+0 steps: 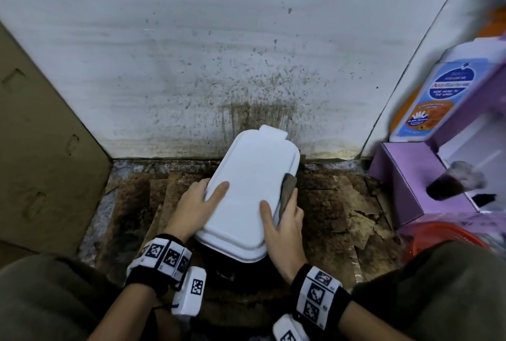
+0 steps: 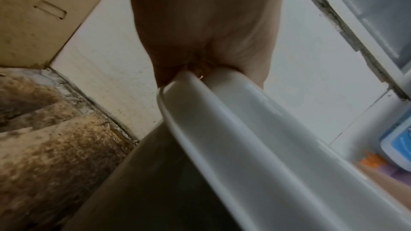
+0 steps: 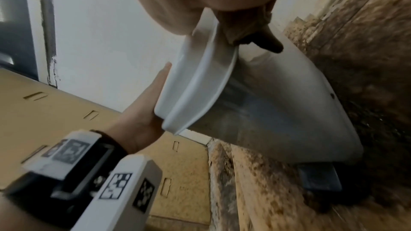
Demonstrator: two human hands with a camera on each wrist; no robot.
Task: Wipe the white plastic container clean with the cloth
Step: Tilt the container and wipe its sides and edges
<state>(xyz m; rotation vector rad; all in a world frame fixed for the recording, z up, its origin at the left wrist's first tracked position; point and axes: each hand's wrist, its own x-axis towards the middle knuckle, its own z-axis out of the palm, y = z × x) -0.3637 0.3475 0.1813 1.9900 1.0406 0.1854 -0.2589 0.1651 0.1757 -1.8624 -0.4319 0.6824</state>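
Note:
The white plastic container with its lid on is held tilted above a stained floor, its tabbed end toward the wall. My left hand grips its left rim, thumb on the lid and fingers underneath. My right hand grips the right rim, thumb on the lid, and presses a grey-brown cloth against the container's side. In the right wrist view the cloth is bunched under the fingers against the rim. The left wrist view shows my palm clamped on the rim.
A cardboard sheet leans at the left. A dirt-spattered white wall stands behind. At the right are a purple box, a wash bottle, a brush and a red basket. A dark object lies on the floor under the container.

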